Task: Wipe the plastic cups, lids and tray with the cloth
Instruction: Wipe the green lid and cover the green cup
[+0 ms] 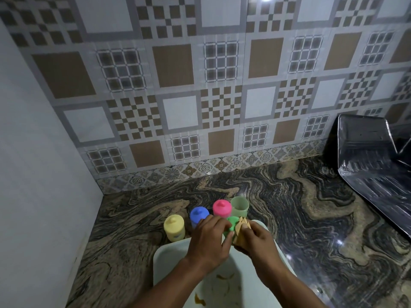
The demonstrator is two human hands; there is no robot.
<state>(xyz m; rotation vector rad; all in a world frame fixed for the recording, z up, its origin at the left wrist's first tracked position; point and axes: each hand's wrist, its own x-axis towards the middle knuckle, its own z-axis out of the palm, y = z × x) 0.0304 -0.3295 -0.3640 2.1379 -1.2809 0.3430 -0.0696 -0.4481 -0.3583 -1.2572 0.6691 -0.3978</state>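
- Left hand (211,238) grips the green lid (232,225), fingers curled round it.
- Right hand (260,241) pinches the tan cloth (242,232), bunched and pressed against the lid's right side.
- Hands are close together, both above the far edge of the white tray (169,263).
- The tray sits at the near edge of the counter (300,218), with orange stains (224,277) on its floor.
- Four cups stand in a curved row just beyond the tray's far edge, toward the counter's left side.
- Left to right they are the yellow cup (174,227), blue cup (199,215), pink cup (222,207) and green cup (239,205).
- Yellow, blue and pink have their lids on. Green is open and translucent.
- The pink and green cups are touching or nearly so, can't tell which.
- A shiny black sheet (373,165) sits at the counter's back-right corner, leaning against the tiled wall (178,85).
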